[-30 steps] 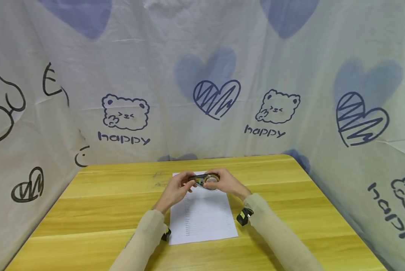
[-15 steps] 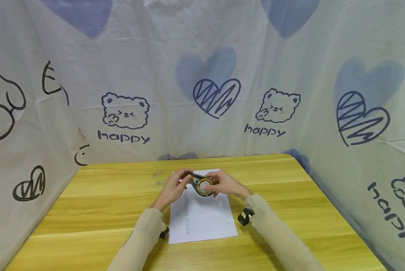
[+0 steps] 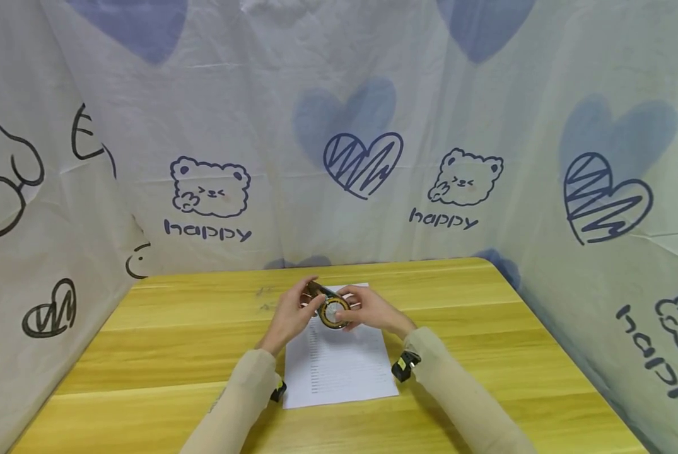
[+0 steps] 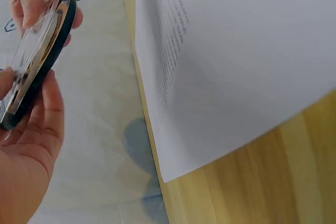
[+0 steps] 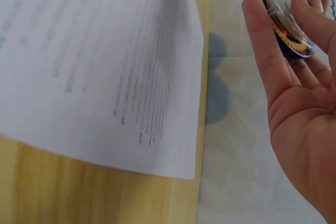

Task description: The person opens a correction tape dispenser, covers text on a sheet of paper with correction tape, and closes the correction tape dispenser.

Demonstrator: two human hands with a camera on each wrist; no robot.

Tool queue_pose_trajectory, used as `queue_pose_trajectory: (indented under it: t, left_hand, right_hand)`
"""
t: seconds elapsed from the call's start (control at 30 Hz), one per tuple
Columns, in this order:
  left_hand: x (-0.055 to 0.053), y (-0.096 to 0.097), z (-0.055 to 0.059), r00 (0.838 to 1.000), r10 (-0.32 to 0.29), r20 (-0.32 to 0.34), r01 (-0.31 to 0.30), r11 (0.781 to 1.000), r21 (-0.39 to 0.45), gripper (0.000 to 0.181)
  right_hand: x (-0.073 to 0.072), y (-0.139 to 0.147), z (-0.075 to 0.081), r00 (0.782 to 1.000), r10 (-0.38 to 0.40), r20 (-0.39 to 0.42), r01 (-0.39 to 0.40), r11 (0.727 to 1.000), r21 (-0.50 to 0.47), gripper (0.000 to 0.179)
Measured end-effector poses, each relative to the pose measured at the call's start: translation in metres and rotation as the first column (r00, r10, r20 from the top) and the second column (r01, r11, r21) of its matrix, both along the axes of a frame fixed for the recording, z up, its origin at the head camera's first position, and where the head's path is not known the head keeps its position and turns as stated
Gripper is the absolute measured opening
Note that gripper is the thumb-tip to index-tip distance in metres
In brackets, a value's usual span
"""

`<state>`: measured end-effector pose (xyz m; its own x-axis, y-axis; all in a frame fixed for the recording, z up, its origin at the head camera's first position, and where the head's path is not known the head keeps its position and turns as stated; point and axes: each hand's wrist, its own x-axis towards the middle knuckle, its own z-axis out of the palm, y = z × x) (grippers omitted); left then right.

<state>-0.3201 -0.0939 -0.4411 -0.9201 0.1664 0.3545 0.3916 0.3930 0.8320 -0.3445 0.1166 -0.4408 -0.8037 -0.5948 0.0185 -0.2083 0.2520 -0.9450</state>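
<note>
Between the two hands, above the paper, is a teardrop-shaped correction tape (image 3: 333,311) with a clear case, an orange gear wheel and a dark rim. My left hand (image 3: 289,313) grips its narrow end, thumb on the near face and fingers behind. At the rounded end, my right hand (image 3: 374,310) pinches the case. In the left wrist view the correction tape (image 4: 46,59) is seen nearly edge-on. The right wrist view shows the right thumb on the clear side of the correction tape (image 5: 278,11), with a finger at its rim.
Beneath the hands, a sheet of printed paper (image 3: 344,372) lies on the yellow wood-grain table (image 3: 191,353). White cloth (image 3: 293,208) with bear and heart drawings hangs behind the table and along both sides. Each wrist wears a small black camera.
The correction tape has turned, its round end swinging down and left, with its geared face now more toward the head camera. Both hands have kept hold and shifted slightly.
</note>
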Motion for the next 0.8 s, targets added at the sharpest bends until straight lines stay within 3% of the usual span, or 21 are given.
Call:
queue_pose_trajectory:
  t: [0.2, 0.37, 0.57, 0.8]
  left_hand:
    - [0.002, -0.001, -0.004, 0.998, 0.004, -0.061, -0.008, 0.998, -0.067, 0.058]
    - [0.002, 0.000, -0.005, 0.998, 0.008, -0.057, -0.010, 0.999, -0.042, 0.057]
    - [0.002, 0.002, -0.004, 0.999, 0.034, -0.039, -0.035, 0.999, -0.030, 0.057]
    - [0.004, 0.001, -0.001, 1.000, -0.008, 0.015, 0.009, 0.999, -0.037, 0.073]
  right_hand:
    - [0.001, -0.007, -0.003, 0.989, 0.009, -0.145, 0.011, 0.991, 0.133, 0.038]
    - [0.004, -0.009, -0.002, 0.978, 0.051, -0.203, -0.009, 0.979, 0.202, 0.041]
    - [0.005, -0.011, -0.001, 0.987, 0.038, -0.158, -0.007, 0.982, 0.191, 0.041]
    - [0.007, -0.015, 0.002, 0.991, 0.022, -0.129, -0.001, 0.987, 0.160, 0.042]
